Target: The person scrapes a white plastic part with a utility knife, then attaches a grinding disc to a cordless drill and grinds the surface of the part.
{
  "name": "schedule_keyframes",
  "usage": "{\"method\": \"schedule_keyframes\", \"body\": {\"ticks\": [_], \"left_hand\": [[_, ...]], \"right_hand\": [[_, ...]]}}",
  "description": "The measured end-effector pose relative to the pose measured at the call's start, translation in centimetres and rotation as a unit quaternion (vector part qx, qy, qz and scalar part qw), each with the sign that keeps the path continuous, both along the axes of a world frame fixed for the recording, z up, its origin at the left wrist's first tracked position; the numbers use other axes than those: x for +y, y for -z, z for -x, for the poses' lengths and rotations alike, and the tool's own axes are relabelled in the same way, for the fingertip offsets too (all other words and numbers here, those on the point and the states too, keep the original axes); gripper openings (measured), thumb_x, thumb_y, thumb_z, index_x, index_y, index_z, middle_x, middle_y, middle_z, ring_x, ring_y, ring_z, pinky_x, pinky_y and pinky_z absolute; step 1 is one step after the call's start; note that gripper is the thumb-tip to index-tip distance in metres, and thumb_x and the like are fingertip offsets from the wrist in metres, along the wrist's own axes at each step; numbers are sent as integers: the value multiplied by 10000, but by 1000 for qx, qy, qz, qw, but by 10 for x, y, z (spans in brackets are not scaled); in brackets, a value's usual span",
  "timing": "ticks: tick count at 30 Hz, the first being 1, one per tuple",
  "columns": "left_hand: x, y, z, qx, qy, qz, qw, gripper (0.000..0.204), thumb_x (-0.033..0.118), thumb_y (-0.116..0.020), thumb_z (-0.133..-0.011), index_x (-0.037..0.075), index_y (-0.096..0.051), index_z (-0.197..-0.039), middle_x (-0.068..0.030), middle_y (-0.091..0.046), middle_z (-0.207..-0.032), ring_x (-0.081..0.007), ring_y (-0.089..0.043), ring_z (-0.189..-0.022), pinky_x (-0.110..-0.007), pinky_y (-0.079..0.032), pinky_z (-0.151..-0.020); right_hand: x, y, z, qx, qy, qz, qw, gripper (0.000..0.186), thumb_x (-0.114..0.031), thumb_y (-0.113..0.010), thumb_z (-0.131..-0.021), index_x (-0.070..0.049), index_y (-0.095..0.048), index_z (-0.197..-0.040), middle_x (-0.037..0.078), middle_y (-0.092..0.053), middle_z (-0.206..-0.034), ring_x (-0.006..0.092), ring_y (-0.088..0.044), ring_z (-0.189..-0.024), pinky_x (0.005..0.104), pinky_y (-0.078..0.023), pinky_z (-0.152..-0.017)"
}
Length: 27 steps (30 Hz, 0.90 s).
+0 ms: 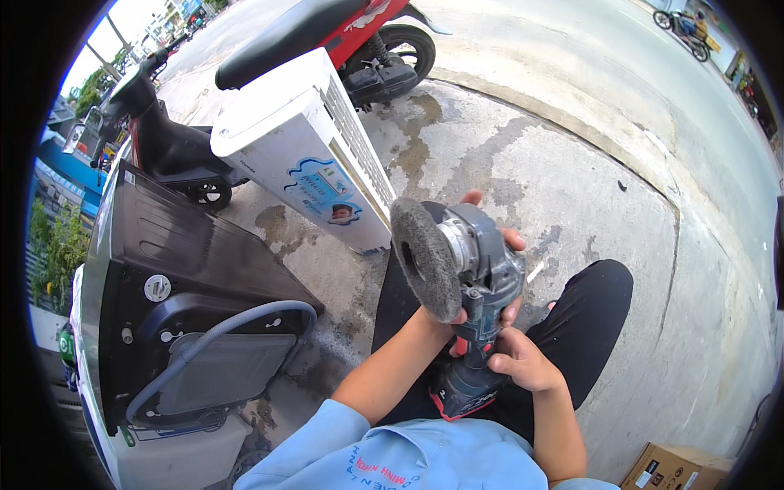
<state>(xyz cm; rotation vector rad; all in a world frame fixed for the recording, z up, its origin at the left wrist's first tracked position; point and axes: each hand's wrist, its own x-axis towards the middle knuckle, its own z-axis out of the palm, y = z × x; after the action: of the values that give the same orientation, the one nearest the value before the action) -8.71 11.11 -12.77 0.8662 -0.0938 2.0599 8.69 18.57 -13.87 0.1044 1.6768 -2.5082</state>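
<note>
A dark cordless angle grinder stands tilted above my lap, its battery end low and its head up. Fitted on its head is a round grey fibrous disc, which faces left. My left hand reaches behind the grinder's head, and its fingertips show around the far side; part of this hand is hidden by the disc and the body. Lower down, my right hand is closed on the grinder's handle, with the thumb near a red button.
A washing machine leans at left with a grey hose. Beside it stands a white air conditioner unit. A red motorbike and a dark scooter are parked beyond. One cardboard box sits at lower right.
</note>
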Motion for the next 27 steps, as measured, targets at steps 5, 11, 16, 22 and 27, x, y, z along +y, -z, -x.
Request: {"method": "schedule_keyframes", "body": {"ticks": [5,11,16,22,27], "left_hand": [[36,-32,-4,322,-179,178,913,1229,301,-973,-632,86,-243,-1596,-220,-458,-1511,-330,-542,-1305,-456,-454,-1100],[-20,-105,89,754,-451,239,414,669,459,-860,-786,202,-648,-1366,-96,-549,-1471,-343,-504,-1369,-502,-428,-1133],[-84,-184,209,721,-583,363,96,667,456,-811,-829,179,-608,-1400,-107,-546,-1460,-336,-494,-1373,-498,-412,-1153],[-162,-199,324,713,-283,634,92,1389,601,-947,-542,203,-218,-1655,-223,-287,-1659,-402,-295,-1528,-496,-289,-1249],[-150,-184,251,722,-366,584,68,1085,516,-899,-685,212,-387,-1591,-173,-364,-1622,-409,-375,-1481,-491,-332,-1222]], "right_hand": [[2,12,-14,82,139,18,987,637,-549,-717,-938,27,-553,-1154,131,-673,-909,233,-674,-803,413,-548,-818],[14,-48,-51,102,413,-2,905,684,-623,-697,-904,-33,-461,-1156,87,-574,-787,204,-605,-706,375,-521,-757],[51,-73,-101,68,532,-103,838,637,-624,-644,-957,-74,-410,-1175,14,-497,-730,123,-523,-611,321,-474,-700],[66,-86,-163,18,458,-24,888,371,-449,-527,-1078,-83,-529,-1139,80,-559,-880,227,-550,-766,398,-494,-767],[66,-73,-182,-158,605,-85,775,372,-453,-560,-1067,-89,-518,-1003,57,-525,-822,213,-534,-749,373,-491,-728]]}}
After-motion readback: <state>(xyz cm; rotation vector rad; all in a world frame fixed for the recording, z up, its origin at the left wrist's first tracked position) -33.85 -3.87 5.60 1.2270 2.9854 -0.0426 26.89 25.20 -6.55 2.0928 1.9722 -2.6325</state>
